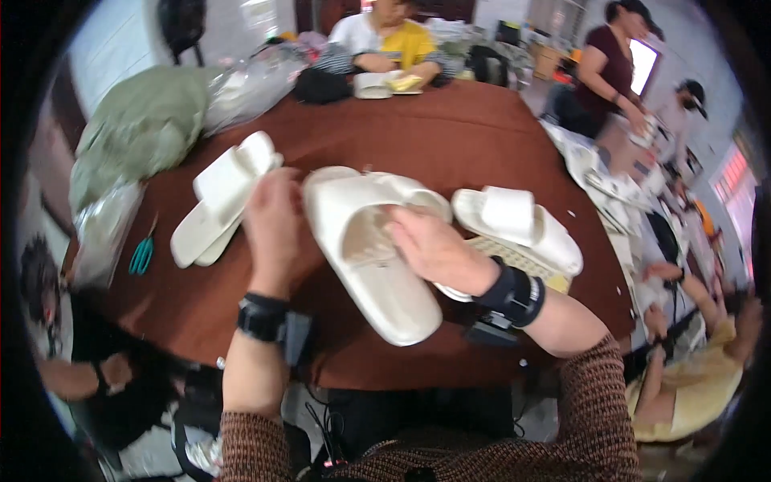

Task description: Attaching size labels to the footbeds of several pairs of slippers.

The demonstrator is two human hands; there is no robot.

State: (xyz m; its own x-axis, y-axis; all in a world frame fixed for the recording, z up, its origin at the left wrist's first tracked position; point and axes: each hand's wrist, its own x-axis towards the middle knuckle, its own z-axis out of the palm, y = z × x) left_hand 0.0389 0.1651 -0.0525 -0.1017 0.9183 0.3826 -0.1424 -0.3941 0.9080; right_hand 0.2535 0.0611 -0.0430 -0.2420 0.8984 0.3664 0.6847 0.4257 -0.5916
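Desk point(482, 128): brown cloth over the top, spreading out on every side of the middle slipper point(377, 285)
Middle slipper: white, in front of the person, between the hands, strap end pointing away and heel end near; cannot tell whether it touches the cloth
Right hand point(438, 249): at the right of the middle slipper, fingers bent, their tips in its foot opening; cannot tell how firmly they grip
Left hand point(271, 221): just left of the middle slipper's strap, blurred, fingers partly curled; cannot tell whether they touch it
Wrist bands point(261, 316): black, one on each arm, either side of the middle slipper
Rear slipper point(418, 193): white, partly hidden behind the middle slipper
Left pair point(221, 193): white, overlapping, left of the middle slipper
Right pair point(507, 214): white, right of the middle slipper, a patterned sole point(518, 259) showing below
Scissors point(141, 255): teal handles, far left of the middle slipper
Sack point(144, 120): green, beyond the middle slipper to the left
Co-worker point(409, 40): opposite, well beyond the middle slipper, hands at a pale slipper point(372, 86)
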